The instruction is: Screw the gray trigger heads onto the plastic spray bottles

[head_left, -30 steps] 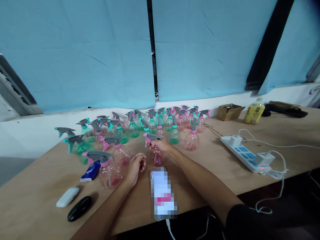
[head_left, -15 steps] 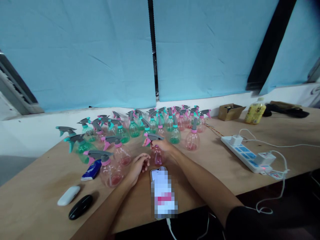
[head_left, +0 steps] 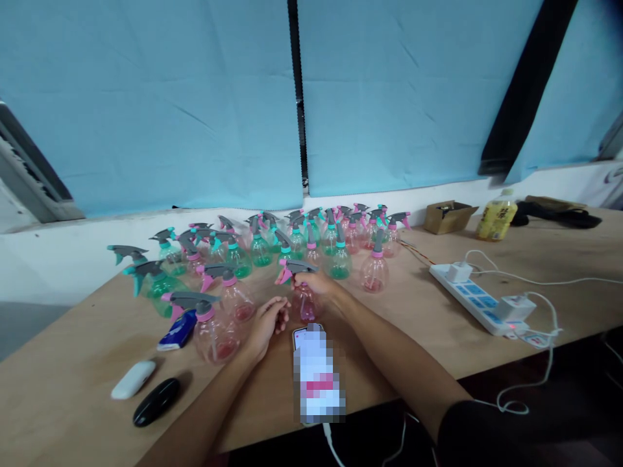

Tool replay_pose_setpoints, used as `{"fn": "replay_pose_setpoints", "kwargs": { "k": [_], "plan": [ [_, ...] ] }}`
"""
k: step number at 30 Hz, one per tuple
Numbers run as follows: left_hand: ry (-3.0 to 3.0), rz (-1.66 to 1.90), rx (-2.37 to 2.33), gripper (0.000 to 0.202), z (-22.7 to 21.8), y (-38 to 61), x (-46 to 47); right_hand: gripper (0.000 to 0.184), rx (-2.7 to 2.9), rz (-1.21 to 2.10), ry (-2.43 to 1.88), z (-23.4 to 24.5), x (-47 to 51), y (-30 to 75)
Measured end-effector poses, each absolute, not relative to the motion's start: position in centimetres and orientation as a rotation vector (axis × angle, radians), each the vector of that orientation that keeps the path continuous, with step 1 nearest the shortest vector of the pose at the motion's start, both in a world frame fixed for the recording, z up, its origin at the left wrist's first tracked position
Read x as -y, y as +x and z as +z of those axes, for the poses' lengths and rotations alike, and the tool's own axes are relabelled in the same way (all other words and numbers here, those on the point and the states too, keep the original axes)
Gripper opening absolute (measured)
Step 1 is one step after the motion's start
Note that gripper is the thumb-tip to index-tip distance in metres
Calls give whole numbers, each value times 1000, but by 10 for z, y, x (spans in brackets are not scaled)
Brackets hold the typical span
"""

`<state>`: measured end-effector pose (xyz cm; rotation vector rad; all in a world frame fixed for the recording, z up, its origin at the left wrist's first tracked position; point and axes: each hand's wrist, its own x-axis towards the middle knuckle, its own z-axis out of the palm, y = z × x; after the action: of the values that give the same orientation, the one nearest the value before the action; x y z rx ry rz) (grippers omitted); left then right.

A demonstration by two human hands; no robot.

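My right hand [head_left: 315, 283] is closed around the neck of a clear pink spray bottle [head_left: 306, 307], just under its grey and pink trigger head [head_left: 296, 267]. The bottle is upright, behind the phone [head_left: 318, 370]. To its left, my left hand [head_left: 268, 322] rests low over the table with fingers loosely curled and nothing visible in them; its palm is partly hidden. Close beside that hand stand two more pink spray bottles, a front one [head_left: 214, 337] and one behind it [head_left: 237, 301]. Several green and pink spray bottles [head_left: 261, 250] crowd the table beyond.
A blue packet [head_left: 178, 329], a white case [head_left: 134, 380] and a black oval object [head_left: 156, 402] lie at left on the wooden table [head_left: 389, 350]. On the right are a power strip [head_left: 470, 299] with cables, an open cardboard box [head_left: 448, 219] and a yellow-labelled drink bottle [head_left: 497, 217].
Almost nothing differs. The fingers of my left hand have drawn in slightly; my right hand keeps its grip on the spray bottle.
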<state>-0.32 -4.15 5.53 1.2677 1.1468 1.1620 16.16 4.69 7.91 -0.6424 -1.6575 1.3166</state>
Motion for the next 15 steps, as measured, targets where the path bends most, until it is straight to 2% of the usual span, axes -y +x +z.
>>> {"fn": "replay_pose_setpoints", "kwargs": {
  "k": [7, 15],
  "plan": [
    [1290, 1123, -1149, 32, 50, -6, 38, 21, 1585, 1315, -507, 80, -42, 158],
    [1278, 1135, -1173, 31, 52, -4, 40, 24, 1654, 1243, -591, 86, -40, 160]
  ]
}}
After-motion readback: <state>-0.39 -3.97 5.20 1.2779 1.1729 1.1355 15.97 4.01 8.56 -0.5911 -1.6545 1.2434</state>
